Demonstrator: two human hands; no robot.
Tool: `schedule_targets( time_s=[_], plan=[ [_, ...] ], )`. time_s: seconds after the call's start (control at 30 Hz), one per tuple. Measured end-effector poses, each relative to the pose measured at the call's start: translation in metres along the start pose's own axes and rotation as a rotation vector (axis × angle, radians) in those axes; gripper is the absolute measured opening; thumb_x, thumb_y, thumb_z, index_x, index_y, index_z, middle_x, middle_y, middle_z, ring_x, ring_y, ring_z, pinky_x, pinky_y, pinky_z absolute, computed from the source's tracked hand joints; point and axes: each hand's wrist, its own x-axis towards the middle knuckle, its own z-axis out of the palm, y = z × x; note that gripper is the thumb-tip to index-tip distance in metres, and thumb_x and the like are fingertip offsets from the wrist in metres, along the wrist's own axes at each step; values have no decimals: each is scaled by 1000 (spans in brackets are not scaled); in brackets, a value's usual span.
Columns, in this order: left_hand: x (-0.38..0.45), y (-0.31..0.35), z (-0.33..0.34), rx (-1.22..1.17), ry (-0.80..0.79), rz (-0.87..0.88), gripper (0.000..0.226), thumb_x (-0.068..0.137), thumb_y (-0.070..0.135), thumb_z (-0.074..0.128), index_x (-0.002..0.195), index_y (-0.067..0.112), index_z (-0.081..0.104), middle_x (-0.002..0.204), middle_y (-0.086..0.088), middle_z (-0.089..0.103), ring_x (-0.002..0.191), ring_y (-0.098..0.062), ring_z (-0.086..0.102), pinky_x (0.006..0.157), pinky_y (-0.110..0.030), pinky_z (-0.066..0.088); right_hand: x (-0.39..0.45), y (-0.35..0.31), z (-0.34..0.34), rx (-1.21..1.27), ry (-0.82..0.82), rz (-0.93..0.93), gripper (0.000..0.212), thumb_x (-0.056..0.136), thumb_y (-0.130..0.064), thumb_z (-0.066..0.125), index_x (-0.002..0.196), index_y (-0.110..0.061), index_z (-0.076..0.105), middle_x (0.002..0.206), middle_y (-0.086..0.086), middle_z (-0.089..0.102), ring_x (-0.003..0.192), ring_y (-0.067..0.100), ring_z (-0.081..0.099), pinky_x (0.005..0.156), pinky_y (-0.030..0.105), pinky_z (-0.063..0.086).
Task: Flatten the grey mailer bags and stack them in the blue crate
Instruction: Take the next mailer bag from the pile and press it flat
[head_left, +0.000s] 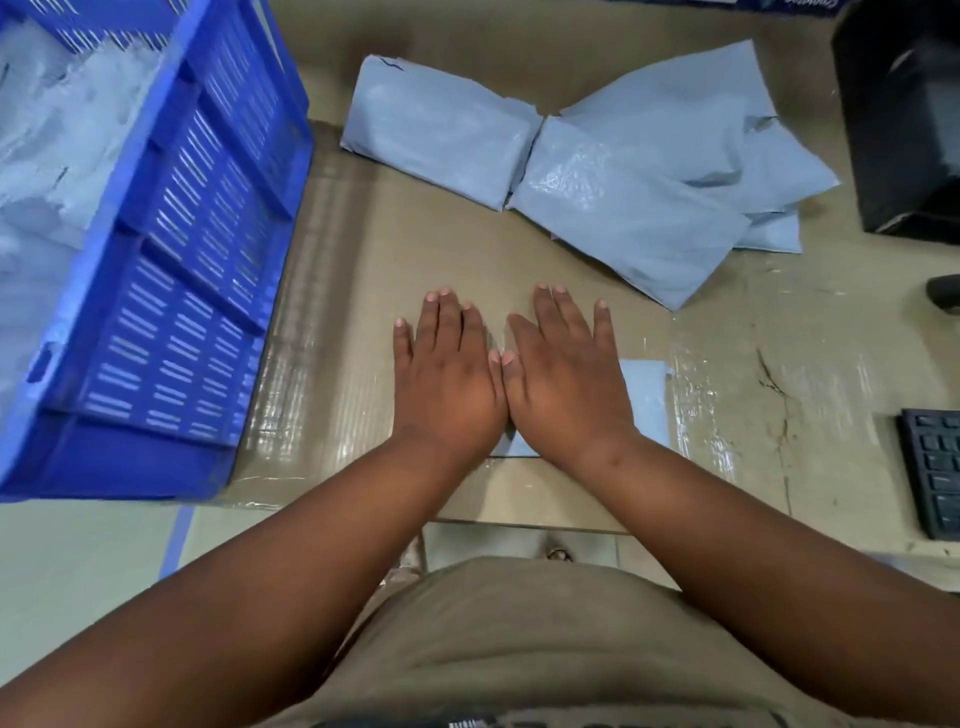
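Both hands, left (447, 374) and right (563, 371), press flat on a mailer (644, 400); blue crate (197, 218) holds grey bags (57, 145).

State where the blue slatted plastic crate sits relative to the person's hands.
In the head view, the blue slatted plastic crate sits on the cardboard-covered table, left of the left hand and right hand, apart from both.

Soft, even indoor light; glare streaks on the taped table (291, 364); blue crate (156, 249) motion-blurred; wide-angle bending at the edges.
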Motion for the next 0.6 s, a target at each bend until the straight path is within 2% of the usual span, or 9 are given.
schedule_targets(
  time_s=[0.07, 0.17, 0.27, 0.43, 0.6],
  plan=[
    [-4, 6, -4, 8, 52, 12, 68, 104, 43, 20, 156, 6, 43, 170, -21, 27, 161, -35, 16, 128, -63, 12, -4, 5, -6, 51, 41, -18, 49, 109, -40, 32, 146, -17, 54, 168, 16, 34, 160, 32, 21, 129, 60, 6],
    [-7, 28, -8, -47, 97, 105, 63, 107, 43, 25, 153, 5, 45, 169, -21, 30, 161, -34, 19, 128, -61, 13, -15, 22, -18, 21, 106, -18, 45, 105, -35, 39, 143, -18, 56, 163, 15, 41, 155, 33, 31, 127, 64, 7],
    [-10, 48, 2, -7, 88, 198, 61, 107, 39, 26, 156, 7, 44, 169, -16, 33, 161, -30, 21, 129, -58, 14, -29, 46, -19, -91, 40, -4, 47, 107, -40, 33, 148, -24, 51, 166, 13, 37, 156, 32, 28, 126, 67, 4],
    [-13, 53, 10, 106, 98, 173, 61, 106, 39, 28, 153, 9, 51, 163, -13, 45, 155, -30, 34, 127, -54, 20, -34, 57, -8, -62, -8, -29, 52, 109, -45, 23, 153, -28, 47, 167, 9, 35, 159, 33, 23, 125, 67, 8],
    [-9, 57, 11, 127, 80, 148, 62, 106, 40, 26, 156, 10, 47, 167, -12, 40, 157, -29, 30, 128, -53, 20, -32, 63, -3, -11, 30, -46, 50, 110, -44, 26, 149, -26, 49, 169, 14, 31, 159, 36, 19, 125, 67, 7]
  ],
)
